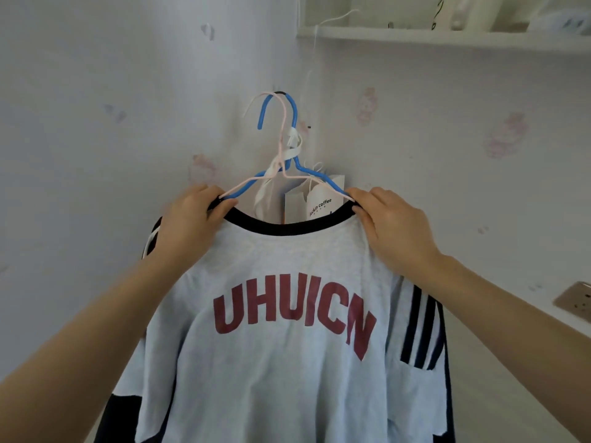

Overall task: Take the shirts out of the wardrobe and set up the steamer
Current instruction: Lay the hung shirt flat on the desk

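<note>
Two hangers on one dark wall hook (279, 92): a blue hanger (292, 107) and a thin pink hanger (256, 179), hooks overlapping; white ribbon strips (295, 145) tangled round their necks. Two shirts visible: a light grey T-shirt (271, 378) in front, black collar band, red letters "UHUICN" on the chest; behind it a dark navy shirt with white stripes (422, 330), showing at both sides. Two hands, both raised to the collar's ends; left hand (188, 222) pinches the collar and the hanger's shoulder at the left end, thumb pressed against curled fingers, clamped on fabric; right hand (393, 222) pinches the right end the same way, thumb under, fingers together over the collar edge. Both forearms bare, reaching up from the lower corners. Behind the neck opening a white paper bag (319, 204) printed "luckin coffee", hanging against the wall, partly hidden by the collar. Patterned wallpaper (96, 123) behind all; a white shelf (447, 38) at the upper right, its contents blurred; a wall socket (575, 300) at the right edge.
</note>
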Available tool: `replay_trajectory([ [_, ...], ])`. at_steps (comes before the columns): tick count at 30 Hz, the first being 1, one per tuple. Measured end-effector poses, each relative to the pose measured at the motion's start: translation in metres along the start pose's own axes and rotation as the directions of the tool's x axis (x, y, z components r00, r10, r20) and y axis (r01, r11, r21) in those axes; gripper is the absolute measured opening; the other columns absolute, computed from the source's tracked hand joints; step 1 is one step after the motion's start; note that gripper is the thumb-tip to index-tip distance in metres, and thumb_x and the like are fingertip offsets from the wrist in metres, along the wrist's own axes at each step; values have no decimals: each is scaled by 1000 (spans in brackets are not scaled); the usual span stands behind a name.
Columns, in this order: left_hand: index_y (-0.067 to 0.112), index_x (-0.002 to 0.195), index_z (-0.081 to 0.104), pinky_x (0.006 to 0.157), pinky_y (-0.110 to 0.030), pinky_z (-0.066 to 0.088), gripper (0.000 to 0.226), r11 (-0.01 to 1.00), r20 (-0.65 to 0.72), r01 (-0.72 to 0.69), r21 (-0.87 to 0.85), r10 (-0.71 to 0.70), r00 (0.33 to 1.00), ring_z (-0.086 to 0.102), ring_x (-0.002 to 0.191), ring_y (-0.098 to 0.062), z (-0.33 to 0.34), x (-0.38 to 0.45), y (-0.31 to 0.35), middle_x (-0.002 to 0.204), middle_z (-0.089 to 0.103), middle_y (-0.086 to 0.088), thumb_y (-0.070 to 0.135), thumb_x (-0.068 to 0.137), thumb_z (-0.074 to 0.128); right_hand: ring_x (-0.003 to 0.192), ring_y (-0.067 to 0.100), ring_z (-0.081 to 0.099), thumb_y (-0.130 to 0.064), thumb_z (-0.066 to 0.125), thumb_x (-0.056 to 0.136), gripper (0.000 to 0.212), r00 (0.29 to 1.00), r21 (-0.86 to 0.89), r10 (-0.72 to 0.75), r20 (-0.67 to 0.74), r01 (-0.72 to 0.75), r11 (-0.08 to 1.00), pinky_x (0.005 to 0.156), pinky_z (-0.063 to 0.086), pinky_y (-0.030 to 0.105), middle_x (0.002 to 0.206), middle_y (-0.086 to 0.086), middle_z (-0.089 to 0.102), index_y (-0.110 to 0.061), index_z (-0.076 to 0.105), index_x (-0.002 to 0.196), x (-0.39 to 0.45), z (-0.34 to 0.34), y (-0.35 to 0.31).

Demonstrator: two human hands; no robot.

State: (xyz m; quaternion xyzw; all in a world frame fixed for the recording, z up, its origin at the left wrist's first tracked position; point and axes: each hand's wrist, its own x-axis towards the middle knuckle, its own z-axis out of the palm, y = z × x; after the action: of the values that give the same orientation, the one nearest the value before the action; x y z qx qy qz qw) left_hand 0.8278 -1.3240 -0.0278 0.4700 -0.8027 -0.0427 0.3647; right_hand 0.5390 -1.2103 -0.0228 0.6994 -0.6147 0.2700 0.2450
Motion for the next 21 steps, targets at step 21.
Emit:
replay_trajectory([
  [21,19,77,50,52,-32,35,27,957,446,276,91,-287,848,47,55,-19,250,-5,-120,63,48,2,34,99,46,73,28,61,-20,51,98,26,891,120,111,440,-181,976,50,50,38,86,7,63,-11,60,120,-67,268,88],
])
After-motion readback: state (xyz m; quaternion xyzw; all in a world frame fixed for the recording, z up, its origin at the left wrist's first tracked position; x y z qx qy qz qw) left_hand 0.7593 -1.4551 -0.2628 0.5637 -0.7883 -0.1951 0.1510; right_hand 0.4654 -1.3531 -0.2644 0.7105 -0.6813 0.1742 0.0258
